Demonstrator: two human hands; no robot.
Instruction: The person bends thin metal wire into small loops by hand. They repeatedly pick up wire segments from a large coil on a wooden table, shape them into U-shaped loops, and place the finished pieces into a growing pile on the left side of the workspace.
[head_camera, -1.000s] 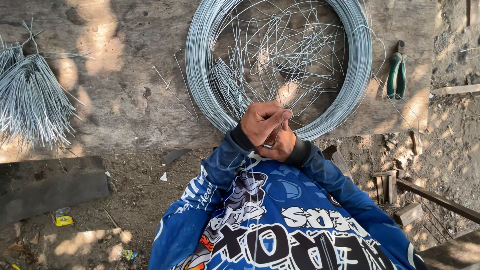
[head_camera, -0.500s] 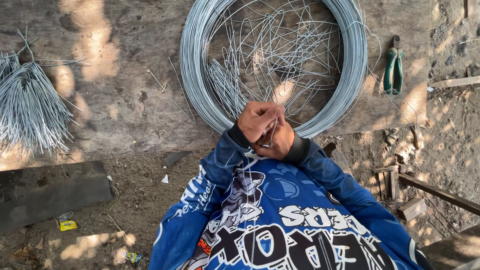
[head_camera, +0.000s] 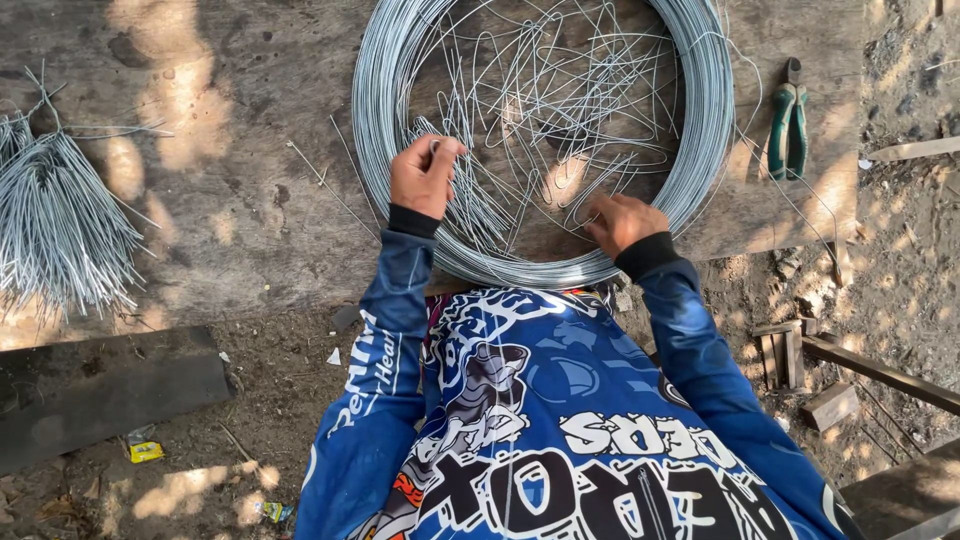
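Note:
A big coil of grey steel wire (head_camera: 700, 150) lies flat on a worn wooden board (head_camera: 240, 210), with loose bent wire pieces (head_camera: 560, 90) tangled inside its ring. My left hand (head_camera: 424, 176) rests over the coil's left inner edge, its fingers pinched on a few short cut wires (head_camera: 470, 200) that fan downward. My right hand (head_camera: 622, 222) is at the coil's lower inner edge, fingers curled down among the loose wires; what it grips is hidden. Both arms wear blue printed sleeves.
A thick bundle of cut wires (head_camera: 60, 225) lies at the board's left end. Green-handled pliers (head_camera: 788, 122) lie right of the coil. A dark plank (head_camera: 100, 390) sits on the dirt at lower left, wood scraps (head_camera: 800, 355) and a beam at lower right.
My hands were joined together at the coil's near edge. They have since parted: the left moved up and left onto the cut wires, the right moved right into the ring.

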